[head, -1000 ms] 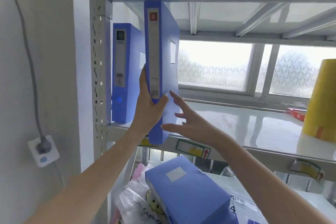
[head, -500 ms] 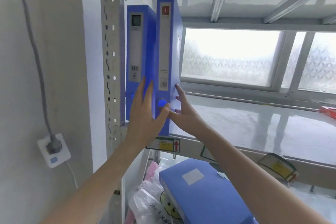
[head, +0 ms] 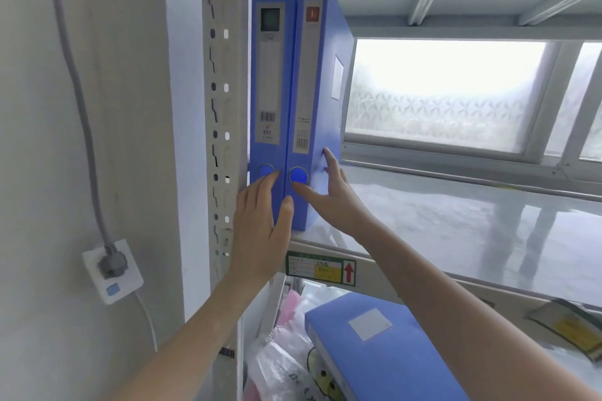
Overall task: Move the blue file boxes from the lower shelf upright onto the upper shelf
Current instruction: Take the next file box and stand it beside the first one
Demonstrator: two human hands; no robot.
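Left hand [head: 260, 231] has let go, fingers loosely spread flat against the spines. The second box [head: 312, 101] now stands upright on the upper shelf [head: 456, 221], snug beside the first box [head: 270, 85]. Right hand [head: 329, 192], fingers spread, just steadies its side. Another box [head: 384, 352] waits below.

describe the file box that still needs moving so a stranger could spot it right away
Start at the grey metal shelf post on the left and drop below the upper shelf, where two blue boxes stand upright. On the lower level a third blue file box lies flat on plastic bags. It alone lies flat, a white blank label facing up.
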